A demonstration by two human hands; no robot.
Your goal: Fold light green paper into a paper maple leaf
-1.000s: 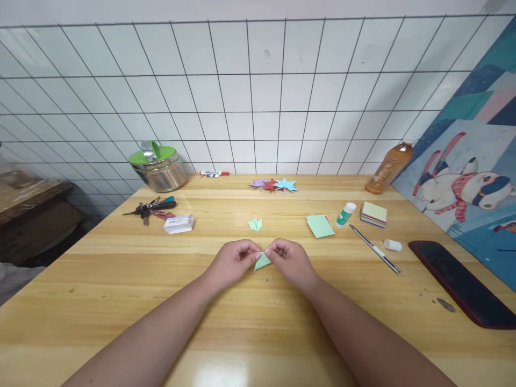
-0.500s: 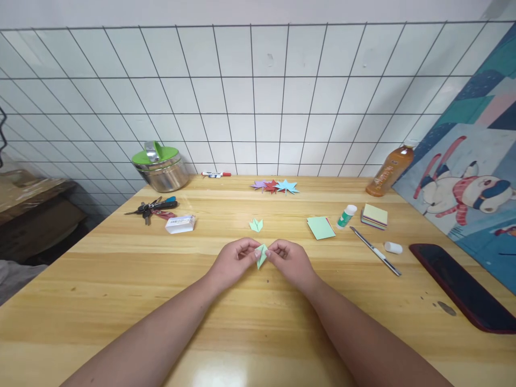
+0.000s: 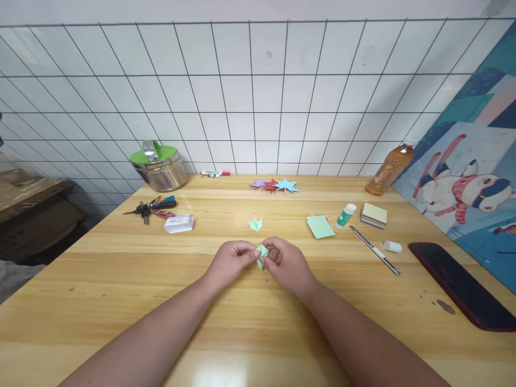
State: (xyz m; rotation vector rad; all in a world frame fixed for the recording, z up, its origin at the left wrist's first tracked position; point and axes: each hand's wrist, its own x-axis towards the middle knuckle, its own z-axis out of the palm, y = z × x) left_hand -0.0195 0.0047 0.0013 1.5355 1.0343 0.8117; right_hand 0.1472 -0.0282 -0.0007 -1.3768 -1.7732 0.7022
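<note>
Between my two hands is a small folded piece of light green paper (image 3: 262, 251), a narrow kite-like shape with its point toward me. My left hand (image 3: 234, 262) pinches its left edge between thumb and fingers. From the other side, my right hand (image 3: 287, 264) grips it, the thumb low on the paper and the fingers curled behind. Just beyond lies another folded green paper piece (image 3: 255, 224) with pointed tips. To the right rests a stack of square green paper (image 3: 321, 227).
Purple, red and blue paper leaves (image 3: 286, 186) lie near the wall. At right are a glue stick (image 3: 346, 215), its cap (image 3: 392, 246), a craft knife (image 3: 374, 250), a notepad (image 3: 374, 214), a bottle (image 3: 389, 169) and a phone (image 3: 459, 285). Keys (image 3: 151, 207), a small box (image 3: 179, 223) and a steel pot (image 3: 162, 173) stand left.
My right thumb has slid lower and toward me along the folded paper, and more of its upper right part now shows. My left hand keeps its pinch.
</note>
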